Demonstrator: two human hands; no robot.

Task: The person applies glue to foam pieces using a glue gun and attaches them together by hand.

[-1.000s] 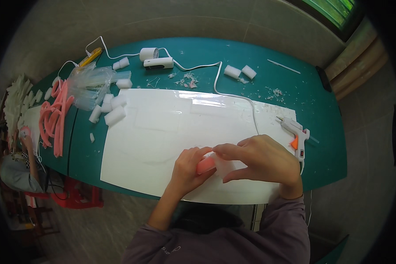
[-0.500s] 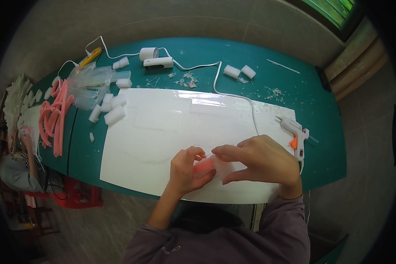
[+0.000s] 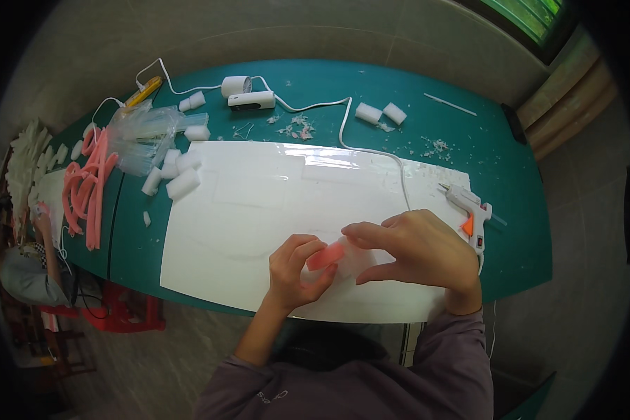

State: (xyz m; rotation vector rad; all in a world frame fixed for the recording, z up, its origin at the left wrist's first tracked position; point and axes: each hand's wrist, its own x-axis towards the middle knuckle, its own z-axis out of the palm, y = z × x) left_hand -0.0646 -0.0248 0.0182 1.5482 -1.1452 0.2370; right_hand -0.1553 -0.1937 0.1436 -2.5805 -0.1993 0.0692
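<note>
Over the white board (image 3: 231, 217), my left hand (image 3: 292, 269) curls its thumb and fingers around a short pink foam piece (image 3: 326, 257). Right beside it, a white foam piece (image 3: 358, 260) sits between the thumb and fingers of my right hand (image 3: 427, 255), which are bent wide around it. The pink and white pieces meet or overlap between my hands; exactly how they join is hard to make out. A white hot glue gun (image 3: 469, 217) with an orange trigger lies to the right of my right hand.
White foam cylinders (image 3: 183, 183) lie by the board's left edge, near a clear bag of glue sticks (image 3: 143, 136) and pink foam tubes (image 3: 87, 189). A white cable (image 3: 344, 126) crosses the green table (image 3: 518, 245). At far left another person (image 3: 31, 269) sits working.
The pink piece has turned and shifted slightly right in my left hand, so more of its face shows. My right hand has moved a little, its fingers slightly lifted.
</note>
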